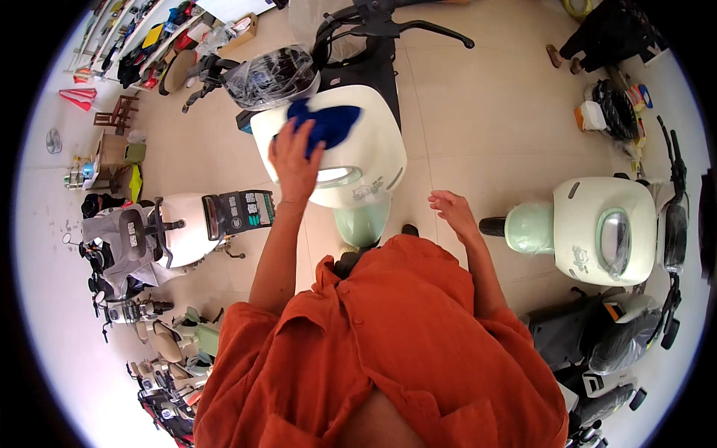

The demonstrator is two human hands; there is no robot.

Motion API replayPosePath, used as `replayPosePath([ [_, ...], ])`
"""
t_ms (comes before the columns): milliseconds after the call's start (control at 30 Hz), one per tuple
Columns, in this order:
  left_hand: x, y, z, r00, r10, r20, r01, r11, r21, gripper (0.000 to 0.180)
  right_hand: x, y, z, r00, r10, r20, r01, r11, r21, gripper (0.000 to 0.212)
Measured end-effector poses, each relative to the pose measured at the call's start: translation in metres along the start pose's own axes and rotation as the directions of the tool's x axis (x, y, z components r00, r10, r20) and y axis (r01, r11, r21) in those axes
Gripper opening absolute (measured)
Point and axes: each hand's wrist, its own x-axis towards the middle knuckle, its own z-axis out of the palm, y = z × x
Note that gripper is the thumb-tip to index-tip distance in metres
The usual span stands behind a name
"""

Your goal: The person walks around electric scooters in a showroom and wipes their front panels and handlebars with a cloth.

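My left hand (296,160) presses a dark blue cloth (332,127) against the cream front panel (381,149) of an electric scooter, with the fingertips on the cloth's near-left edge. Below the cloth on that panel is an oval headlight (337,177), and under it comes a pale green front fender (364,222). Plastic wrap covers the scooter's dashboard (272,77). To the right of the scooter, my right hand (454,212) hangs in the air, its fingers loosely bent and apart, with nothing in them.
Another cream and green scooter (605,231) stands at the right, its fender wrapped in plastic. A white scooter (187,228) is at the left, near several more parked ones. Shelves (142,45) line the far left wall. A person in dark clothes (616,33) is at the far right.
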Motion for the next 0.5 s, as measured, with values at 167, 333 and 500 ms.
replayPosePath([
  [167,-0.024,-0.063,0.005,0.858,-0.466,-0.218,0.423,0.880,-0.216,0.040,-0.001,-0.001,0.009,0.998,0.028,0.048,-0.027,1.000,-0.013,0.031],
  [333,-0.039,-0.107,0.013,0.600,-0.800,0.018,0.666,0.487,-0.564,0.046,0.011,-0.003,0.019,0.991,0.054,0.121,-0.057,0.998,0.029,0.030],
  [500,-0.088,-0.105,0.028,0.274,-0.940,0.202,0.741,0.073,-0.667,0.046,0.028,-0.020,0.039,0.983,0.008,0.185,-0.009,1.000,0.007,0.029],
])
